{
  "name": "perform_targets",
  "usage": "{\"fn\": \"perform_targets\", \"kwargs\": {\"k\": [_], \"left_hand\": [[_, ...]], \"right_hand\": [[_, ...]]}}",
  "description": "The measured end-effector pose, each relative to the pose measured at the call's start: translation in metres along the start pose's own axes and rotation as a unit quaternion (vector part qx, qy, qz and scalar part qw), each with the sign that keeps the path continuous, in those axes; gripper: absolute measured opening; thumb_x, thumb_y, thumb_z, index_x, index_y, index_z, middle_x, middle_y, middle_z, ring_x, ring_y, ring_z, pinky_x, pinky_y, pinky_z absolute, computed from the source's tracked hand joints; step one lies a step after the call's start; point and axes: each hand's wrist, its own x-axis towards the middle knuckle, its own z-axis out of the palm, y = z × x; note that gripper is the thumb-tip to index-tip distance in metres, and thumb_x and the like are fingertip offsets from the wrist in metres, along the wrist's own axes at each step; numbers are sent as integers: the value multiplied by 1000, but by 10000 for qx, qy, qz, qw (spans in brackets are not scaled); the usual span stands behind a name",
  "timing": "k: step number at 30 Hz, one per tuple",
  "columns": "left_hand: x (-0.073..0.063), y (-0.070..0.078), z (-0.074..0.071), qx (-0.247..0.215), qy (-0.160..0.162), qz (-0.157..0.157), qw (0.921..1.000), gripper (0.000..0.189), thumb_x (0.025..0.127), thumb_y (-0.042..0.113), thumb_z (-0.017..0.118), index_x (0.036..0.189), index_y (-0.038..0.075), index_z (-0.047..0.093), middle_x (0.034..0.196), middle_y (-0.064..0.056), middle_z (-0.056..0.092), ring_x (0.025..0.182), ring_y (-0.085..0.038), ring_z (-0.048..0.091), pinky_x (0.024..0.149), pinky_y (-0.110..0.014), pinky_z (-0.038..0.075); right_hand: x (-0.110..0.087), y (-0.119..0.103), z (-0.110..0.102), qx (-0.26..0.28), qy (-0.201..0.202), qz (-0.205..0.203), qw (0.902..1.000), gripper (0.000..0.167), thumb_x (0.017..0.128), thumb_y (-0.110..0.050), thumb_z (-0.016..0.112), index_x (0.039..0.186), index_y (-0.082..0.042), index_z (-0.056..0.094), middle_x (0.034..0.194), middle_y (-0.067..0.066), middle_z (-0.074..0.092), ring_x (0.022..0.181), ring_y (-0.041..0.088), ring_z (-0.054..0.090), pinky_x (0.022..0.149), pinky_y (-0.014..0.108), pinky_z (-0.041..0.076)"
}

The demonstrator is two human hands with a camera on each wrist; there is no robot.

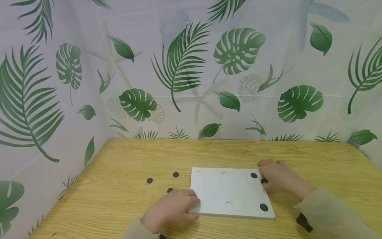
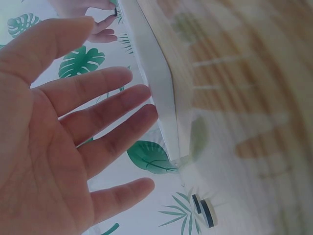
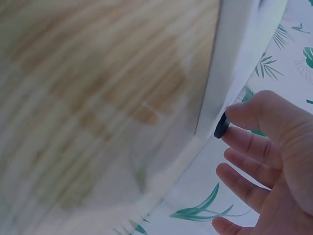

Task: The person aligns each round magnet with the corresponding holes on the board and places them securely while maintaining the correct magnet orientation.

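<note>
A white board with shallow round recesses lies flat on the table. Two black discs rest on it, one at the far right corner and one at the near right corner. Between thumb and index finger, my right hand pinches another black disc at the board's right edge. My left hand lies over the near left corner, its fingers spread and fairly straight. Whether they touch the board is hard to tell; they hold nothing.
Three loose black discs lie on the wooden table left of the board: one farther back, one farthest left, and one partly behind my left hand. A leaf-patterned cloth hangs behind the table and along its left side.
</note>
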Motion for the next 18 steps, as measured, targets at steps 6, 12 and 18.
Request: {"fn": "perform_targets", "kwargs": {"k": [6, 12, 18], "left_hand": [[0, 0, 1, 36, 1, 16, 10000, 28, 81, 34, 61, 101, 14, 65, 93, 8, 57, 80, -4, 51, 66, -19, 41], [1, 0, 1, 86, -12, 24, 10000, 28, 80, 34, 61, 100, 14, 65, 92, 8, 56, 79, -4, 51, 65, -18, 41], [0, 0, 0, 109, 34, 66, 9999, 27, 80, 34, 62, 99, 14, 65, 91, 8, 56, 78, -4, 51, 64, -18, 41]], "right_hand": [[2, -4, -1, -21, 27, -63, 10000, 25, 67, -11, 70, 59, -15, 46, 111, 17, 53, 104, 38, 46, 78, 63, 30], [4, -7, 0, -109, 125, -264, 9995, 24, 67, -12, 70, 58, -16, 47, 109, 15, 55, 99, 34, 49, 76, 61, 33], [5, -16, -1, -205, 76, -415, 9989, 25, 66, -14, 71, 58, -16, 47, 108, 13, 55, 98, 33, 50, 75, 61, 34]]}}
